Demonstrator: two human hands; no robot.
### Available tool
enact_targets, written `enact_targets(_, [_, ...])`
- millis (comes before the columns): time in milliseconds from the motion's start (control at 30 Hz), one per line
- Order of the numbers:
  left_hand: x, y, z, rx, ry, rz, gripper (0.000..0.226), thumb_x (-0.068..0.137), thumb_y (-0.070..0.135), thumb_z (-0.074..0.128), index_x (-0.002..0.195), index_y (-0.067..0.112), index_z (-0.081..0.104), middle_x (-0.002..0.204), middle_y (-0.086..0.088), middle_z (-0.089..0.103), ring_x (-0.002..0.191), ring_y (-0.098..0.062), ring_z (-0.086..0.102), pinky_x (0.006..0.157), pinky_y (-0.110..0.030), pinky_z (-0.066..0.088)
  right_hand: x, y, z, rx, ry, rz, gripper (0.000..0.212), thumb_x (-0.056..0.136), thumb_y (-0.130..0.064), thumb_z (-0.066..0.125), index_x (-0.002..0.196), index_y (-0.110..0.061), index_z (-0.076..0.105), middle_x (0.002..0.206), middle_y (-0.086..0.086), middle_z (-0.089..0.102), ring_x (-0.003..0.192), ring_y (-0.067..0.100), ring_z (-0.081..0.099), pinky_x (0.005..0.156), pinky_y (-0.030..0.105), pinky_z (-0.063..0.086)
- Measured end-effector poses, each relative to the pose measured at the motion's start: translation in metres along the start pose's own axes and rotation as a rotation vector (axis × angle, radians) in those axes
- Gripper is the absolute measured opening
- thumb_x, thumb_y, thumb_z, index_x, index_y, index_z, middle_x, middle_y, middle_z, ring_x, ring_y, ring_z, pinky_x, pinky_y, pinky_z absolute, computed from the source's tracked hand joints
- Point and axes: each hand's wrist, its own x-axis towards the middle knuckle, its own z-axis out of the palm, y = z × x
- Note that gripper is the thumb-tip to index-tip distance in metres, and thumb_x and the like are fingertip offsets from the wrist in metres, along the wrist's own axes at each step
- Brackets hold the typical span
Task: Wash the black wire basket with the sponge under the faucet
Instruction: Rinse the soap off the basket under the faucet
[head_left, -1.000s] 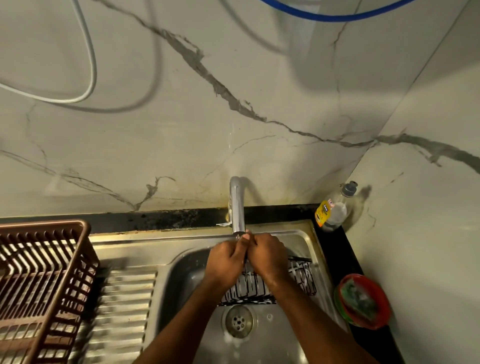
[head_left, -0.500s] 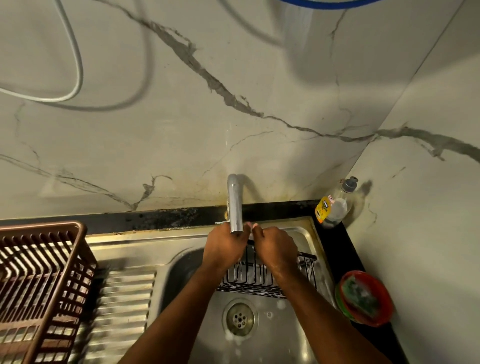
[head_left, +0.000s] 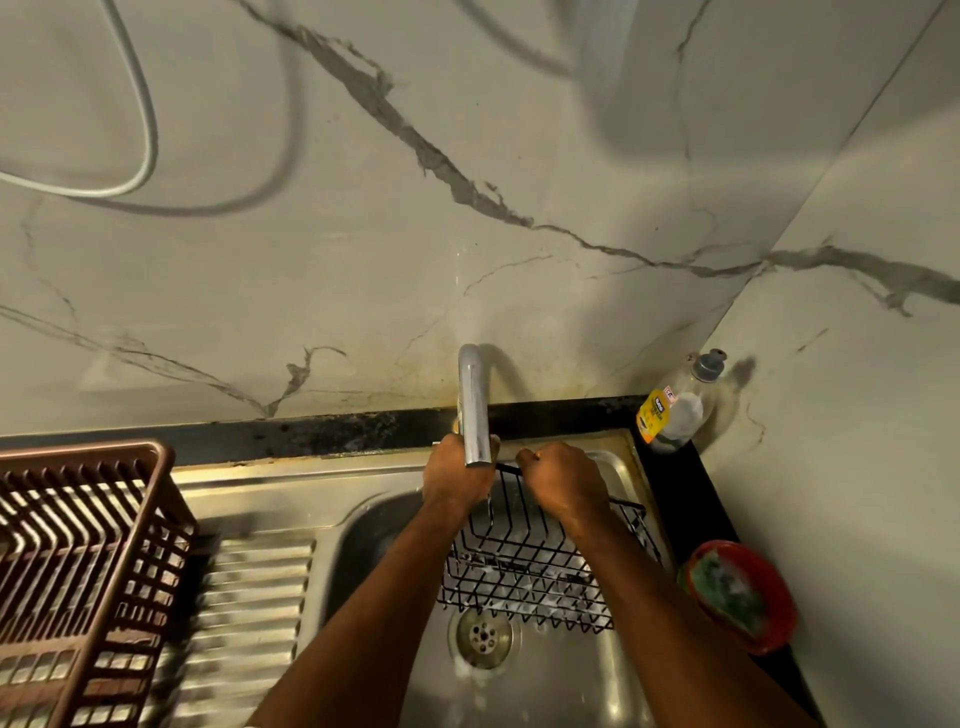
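The black wire basket (head_left: 524, 566) stands tilted in the steel sink (head_left: 561, 675), its top rim raised toward the chrome faucet (head_left: 475, 410). My left hand (head_left: 454, 475) grips the rim's left part just under the spout. My right hand (head_left: 563, 480) grips the rim to the right of the spout. Soap foam clings to the basket's lower wires. A thin stream of water seems to fall from the spout. A green sponge (head_left: 727, 592) lies in a red bowl (head_left: 769, 618) on the counter at the right, away from both hands.
A brown plastic dish rack (head_left: 78, 566) stands at the left beside the ribbed drainboard (head_left: 249, 613). A dish soap bottle (head_left: 675, 410) sits in the back right corner. The drain (head_left: 483, 636) lies below the basket. Marble walls close in behind and to the right.
Both hands have lifted the basket's rim up and back toward the faucet, and the hands have spread apart along the rim. The basket stands steeper.
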Motion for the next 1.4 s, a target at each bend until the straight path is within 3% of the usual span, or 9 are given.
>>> enact_targets(167, [0.005, 0.002, 0.002, -0.003, -0.004, -0.014, 0.053, 0.095, 0.048, 0.068, 0.129, 0.009, 0.054, 0.108, -0.015, 0.066, 0.098, -0.029, 0.069, 0.085, -0.049, 0.062, 0.002, -0.001, -0.003, -0.003, -0.008, 0.014, 0.038, 0.099, -0.044, 0.047, 0.08, -0.016, 0.065, 0.076, 0.003, 0.06, 0.073, 0.024, 0.057, 0.064, 0.028, 0.038])
enact_targets(267, [0.001, 0.004, -0.001, 0.094, 0.028, 0.046, 0.043, 0.096, 0.049, 0.066, 0.114, 0.01, 0.061, 0.098, -0.011, 0.07, 0.087, -0.026, 0.073, 0.077, -0.046, 0.064, -0.001, -0.007, -0.002, -0.016, -0.001, 0.008, 0.039, 0.101, -0.044, 0.045, 0.08, -0.015, 0.061, 0.073, 0.002, 0.056, 0.069, 0.022, 0.052, 0.061, 0.028, 0.035])
enact_targets(500, [-0.012, 0.006, -0.012, 0.274, 0.073, 0.14, 0.037, 0.098, 0.043, 0.065, 0.104, 0.007, 0.069, 0.09, -0.011, 0.073, 0.082, -0.027, 0.073, 0.074, -0.044, 0.064, -0.01, -0.024, 0.011, -0.107, 0.102, -0.072, 0.052, 0.103, -0.051, 0.035, 0.093, -0.014, 0.071, 0.088, 0.004, 0.071, 0.082, 0.025, 0.068, 0.068, 0.032, 0.048])
enact_targets(633, [-0.006, 0.0, -0.026, 0.526, 0.035, 0.2, 0.026, 0.102, 0.033, 0.061, 0.106, 0.009, 0.07, 0.079, 0.003, 0.059, 0.067, -0.011, 0.061, 0.058, -0.022, 0.052, -0.014, -0.022, 0.004, -0.138, 0.142, -0.179, 0.053, 0.102, -0.053, 0.035, 0.077, -0.018, 0.067, 0.067, -0.002, 0.059, 0.064, 0.02, 0.06, 0.058, 0.028, 0.041])
enact_targets(800, [-0.009, -0.018, -0.047, 0.587, 0.067, 0.134, 0.042, 0.104, 0.05, 0.05, 0.083, 0.02, 0.069, 0.073, 0.002, 0.065, 0.064, -0.011, 0.061, 0.061, -0.026, 0.052, -0.015, -0.004, -0.007, -0.229, 0.131, -0.053, 0.048, 0.101, -0.051, 0.039, 0.073, -0.019, 0.061, 0.061, -0.005, 0.051, 0.058, 0.014, 0.052, 0.053, 0.025, 0.033])
enact_targets(933, [-0.029, -0.017, -0.027, 0.836, 0.051, 0.302, 0.031, 0.105, 0.048, 0.045, 0.092, 0.026, 0.063, 0.079, 0.009, 0.056, 0.073, -0.009, 0.059, 0.068, -0.026, 0.051, -0.037, -0.031, 0.005, -0.282, 0.064, -0.145, 0.036, 0.103, -0.048, 0.04, 0.087, -0.024, 0.062, 0.075, -0.005, 0.059, 0.068, 0.012, 0.057, 0.064, 0.027, 0.047])
enact_targets(1100, [-0.024, -0.032, -0.043, 0.652, 0.082, 0.195, 0.055, 0.104, 0.06, 0.039, 0.067, 0.025, 0.061, 0.063, 0.009, 0.058, 0.058, -0.006, 0.053, 0.053, -0.025, 0.037, -0.042, -0.051, -0.006, -0.311, 0.08, -0.345, 0.037, 0.101, -0.051, 0.045, 0.097, -0.022, 0.067, 0.08, -0.003, 0.061, 0.075, 0.016, 0.06, 0.073, 0.032, 0.052])
enact_targets(1200, [-0.019, -0.044, -0.056, 0.695, 0.099, 0.219, 0.062, 0.102, 0.066, 0.031, 0.077, 0.027, 0.073, 0.064, 0.007, 0.063, 0.059, -0.01, 0.059, 0.055, -0.025, 0.043, -0.04, -0.052, -0.013, -0.235, 0.005, -0.292, 0.031, 0.1, -0.049, 0.051, 0.097, -0.022, 0.066, 0.077, -0.004, 0.058, 0.075, 0.014, 0.061, 0.075, 0.032, 0.055])
enact_targets(1400, [-0.012, -0.055, -0.062, 0.637, 0.056, 0.143, 0.061, 0.103, 0.064, 0.036, 0.074, 0.024, 0.071, 0.062, 0.005, 0.064, 0.06, -0.011, 0.062, 0.053, -0.024, 0.04, -0.032, -0.042, -0.017, 0.026, -0.117, -0.159, 0.029, 0.097, -0.043, 0.058, 0.077, -0.022, 0.064, 0.072, -0.002, 0.066, 0.064, 0.015, 0.064, 0.068, 0.034, 0.057])
